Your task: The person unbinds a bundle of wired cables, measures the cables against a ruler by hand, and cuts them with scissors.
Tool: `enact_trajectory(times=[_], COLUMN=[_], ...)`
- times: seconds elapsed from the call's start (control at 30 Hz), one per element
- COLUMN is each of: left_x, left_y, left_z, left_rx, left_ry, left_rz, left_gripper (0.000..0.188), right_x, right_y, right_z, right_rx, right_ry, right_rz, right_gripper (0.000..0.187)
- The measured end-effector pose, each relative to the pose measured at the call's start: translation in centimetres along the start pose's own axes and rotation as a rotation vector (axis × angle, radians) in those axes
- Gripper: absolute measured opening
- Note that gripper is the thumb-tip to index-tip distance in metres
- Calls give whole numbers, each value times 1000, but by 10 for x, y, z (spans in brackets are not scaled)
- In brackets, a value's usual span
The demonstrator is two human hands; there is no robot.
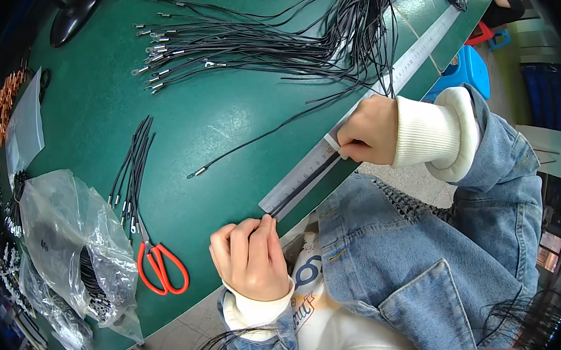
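While I watch, my left hand [251, 257] & right hand [368, 130] each pinch an end of thin black cords [304, 183] pulled flat along the metal ruler [410, 57], w/ red scissors [160, 265] left of it.

A single head-worn fisheye view looks steeply down, close over the green table [222, 113] edge and lap.

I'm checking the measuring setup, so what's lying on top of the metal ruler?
A stretched black cord lies along the metal ruler, held between the left hand and right hand. The right hand covers part of the ruler.
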State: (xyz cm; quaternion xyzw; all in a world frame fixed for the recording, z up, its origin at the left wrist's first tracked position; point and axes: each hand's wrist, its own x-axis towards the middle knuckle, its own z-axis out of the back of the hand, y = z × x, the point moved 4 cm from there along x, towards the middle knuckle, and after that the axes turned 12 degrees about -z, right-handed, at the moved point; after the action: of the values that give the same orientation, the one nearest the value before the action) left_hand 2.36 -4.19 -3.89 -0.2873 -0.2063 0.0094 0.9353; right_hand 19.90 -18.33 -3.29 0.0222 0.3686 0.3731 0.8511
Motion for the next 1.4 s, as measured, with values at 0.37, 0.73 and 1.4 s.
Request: enact_trajectory(times=[0.37,0.73,1.4], left_x=[-3,-4,-46], left_y=[3,8,84], left_z=[0,1,90], left_rx=[-32,-51,319], left_ry=[-33,-60,97], left_rz=[-6,-16,312], left_gripper=[15,18,38], right_x=[8,15,13], right_y=[5,11,5], right_z=[1,6,0], right_rx=[-49,-187,-117], right_ry=[72,198,97], right_rz=[-51,-171,-139], right_gripper=[19,20,20])
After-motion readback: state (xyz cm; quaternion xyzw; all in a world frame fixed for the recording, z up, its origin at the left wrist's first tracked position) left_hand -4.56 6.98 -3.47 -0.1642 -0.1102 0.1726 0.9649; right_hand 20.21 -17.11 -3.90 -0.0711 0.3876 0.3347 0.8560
